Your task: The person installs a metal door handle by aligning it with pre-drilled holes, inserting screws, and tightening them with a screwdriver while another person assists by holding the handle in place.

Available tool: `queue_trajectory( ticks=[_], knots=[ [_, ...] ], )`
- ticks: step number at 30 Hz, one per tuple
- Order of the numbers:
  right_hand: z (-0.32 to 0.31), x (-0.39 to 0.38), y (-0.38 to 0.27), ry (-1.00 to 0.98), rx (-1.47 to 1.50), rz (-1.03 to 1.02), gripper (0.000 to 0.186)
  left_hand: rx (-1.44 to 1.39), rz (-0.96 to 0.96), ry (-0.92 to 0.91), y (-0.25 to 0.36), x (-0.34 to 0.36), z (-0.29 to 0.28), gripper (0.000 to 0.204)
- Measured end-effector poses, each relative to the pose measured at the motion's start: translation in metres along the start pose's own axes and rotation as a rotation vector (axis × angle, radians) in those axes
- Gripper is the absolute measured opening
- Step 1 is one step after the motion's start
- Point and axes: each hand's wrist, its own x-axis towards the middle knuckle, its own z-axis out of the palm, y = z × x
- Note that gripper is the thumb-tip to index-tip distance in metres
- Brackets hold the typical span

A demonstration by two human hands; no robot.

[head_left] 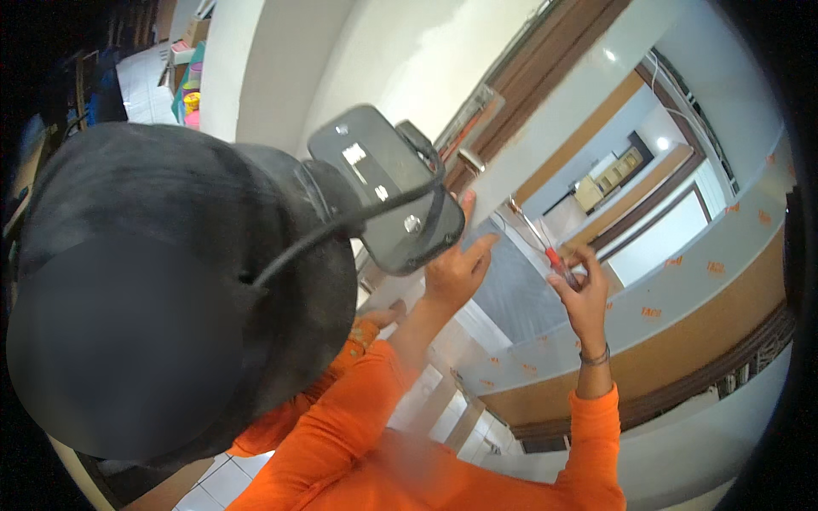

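My right hand (583,294), in an orange sleeve with a dark band at the wrist, grips the red-and-dark handle of a screwdriver (558,263). Its metal shaft slants up and left to a small metal fitting (514,206) on a pale panel edge; whether the tip touches it I cannot tell. My left hand (454,274) has its fingers stretched out near the pale panel (492,189), partly hidden behind a dark device. Another metal fitting (470,160) sits higher along the panel.
Close on the left, a co-worker's black cap (179,187) carries the dark device (388,187) on a cable. A co-worker's hand (385,315) shows below it. Cabinet panels with a film-covered edge (682,277) rise at right. White tiles (230,481) show below.
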Motion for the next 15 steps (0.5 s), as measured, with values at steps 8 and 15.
queue_trajectory(
  ticks=[8,15],
  knots=[
    [-0.01,0.004,0.014,-0.021,-0.015,-0.086,0.029,0.227,0.02,0.038,0.009,0.005,0.011,0.037],
    [-0.003,0.001,0.018,0.29,-0.366,-0.636,0.028,0.331,-0.089,-0.052,0.025,0.009,0.01,0.04]
  ],
)
